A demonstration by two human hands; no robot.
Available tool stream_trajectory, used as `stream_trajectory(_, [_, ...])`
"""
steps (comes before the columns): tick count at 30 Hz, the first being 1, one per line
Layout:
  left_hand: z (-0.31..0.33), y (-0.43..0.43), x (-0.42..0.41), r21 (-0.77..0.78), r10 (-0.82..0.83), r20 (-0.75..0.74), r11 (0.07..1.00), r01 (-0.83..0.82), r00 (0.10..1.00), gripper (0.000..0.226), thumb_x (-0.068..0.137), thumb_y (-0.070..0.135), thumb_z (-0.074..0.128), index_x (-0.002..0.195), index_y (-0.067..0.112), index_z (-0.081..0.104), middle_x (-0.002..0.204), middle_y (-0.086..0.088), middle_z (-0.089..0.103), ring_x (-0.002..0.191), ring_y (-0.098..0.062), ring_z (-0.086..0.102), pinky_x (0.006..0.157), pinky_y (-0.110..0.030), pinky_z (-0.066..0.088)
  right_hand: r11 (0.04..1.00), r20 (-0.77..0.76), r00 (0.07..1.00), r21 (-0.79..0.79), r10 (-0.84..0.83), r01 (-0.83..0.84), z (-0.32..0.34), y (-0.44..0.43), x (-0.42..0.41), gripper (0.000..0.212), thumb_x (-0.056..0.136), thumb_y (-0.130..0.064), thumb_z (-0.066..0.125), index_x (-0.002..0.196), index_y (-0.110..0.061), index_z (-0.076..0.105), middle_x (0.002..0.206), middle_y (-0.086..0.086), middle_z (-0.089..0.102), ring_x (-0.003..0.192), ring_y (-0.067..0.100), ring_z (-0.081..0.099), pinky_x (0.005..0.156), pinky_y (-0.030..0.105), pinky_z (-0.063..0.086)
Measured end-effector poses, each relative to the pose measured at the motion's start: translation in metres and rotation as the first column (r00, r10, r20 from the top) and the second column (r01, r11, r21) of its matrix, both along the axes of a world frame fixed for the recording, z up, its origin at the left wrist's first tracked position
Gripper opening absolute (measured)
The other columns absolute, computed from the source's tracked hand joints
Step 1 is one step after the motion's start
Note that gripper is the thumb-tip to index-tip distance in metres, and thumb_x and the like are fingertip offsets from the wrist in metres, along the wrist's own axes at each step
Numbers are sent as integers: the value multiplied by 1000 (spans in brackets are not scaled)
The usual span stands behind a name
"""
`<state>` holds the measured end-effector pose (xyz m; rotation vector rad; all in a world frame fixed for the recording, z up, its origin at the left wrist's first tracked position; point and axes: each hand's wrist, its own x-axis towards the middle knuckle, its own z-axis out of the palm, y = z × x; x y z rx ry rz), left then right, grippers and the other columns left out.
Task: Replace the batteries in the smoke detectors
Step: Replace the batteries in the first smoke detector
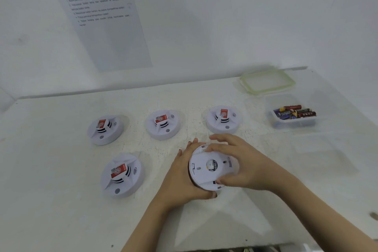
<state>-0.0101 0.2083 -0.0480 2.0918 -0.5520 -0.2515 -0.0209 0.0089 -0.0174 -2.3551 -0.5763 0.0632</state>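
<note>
A white round smoke detector [206, 168] is held over the table with its flat back plate facing up; a battery shows through a hole in that plate. My left hand [182, 178] cups it from below and from the left, fingers curled round its rim. My right hand [241, 163] grips the back plate from the right, thumb at the near rim and fingers over the far rim. Several other detectors lie face up with red stickers: one at the near left [121, 175] and three in a far row [105, 130], [163, 124], [224, 118].
A clear plastic box [274, 122] holding several batteries [294, 111] stands at the far right of the white table [61, 200]. Its green-rimmed lid [267, 82] lies behind it. A printed instruction sheet [102, 18] hangs on the back wall.
</note>
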Motion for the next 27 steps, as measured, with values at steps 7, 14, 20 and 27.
stream_trajectory(7, [-8,0,-1,6,55,-8,998,-55,998,104,42,52,83,117,78,17,135,53,20,137,12,22,118,-42,24,937,50,951,198,-304,289,-3,-16,-11,54,64,-47,72,113,-32,53,137,-14,38,129,1,34,100,18,27])
stream_trajectory(14, [-15,2,-1,-47,59,-8,997,-59,998,103,37,45,87,124,50,33,126,29,49,117,6,49,93,-11,43,824,-102,821,17,-561,566,-38,-28,-28,63,79,-27,72,134,-17,43,149,5,28,137,20,27,103,27,27])
stream_trajectory(20, [-18,3,-3,-90,43,-6,995,-43,999,113,41,45,88,138,41,31,131,28,50,121,10,47,95,-3,36,887,61,905,236,-420,396,-35,-2,-42,43,83,-50,47,125,-52,38,135,-24,41,129,-3,35,104,16,26])
stream_trajectory(27, [-18,3,-4,-95,47,38,994,-43,998,105,45,38,91,135,40,38,126,25,54,118,-1,54,95,-18,48,926,54,942,211,-330,312,-47,9,-37,42,88,-49,37,130,-45,42,137,-4,52,128,4,42,106,25,37])
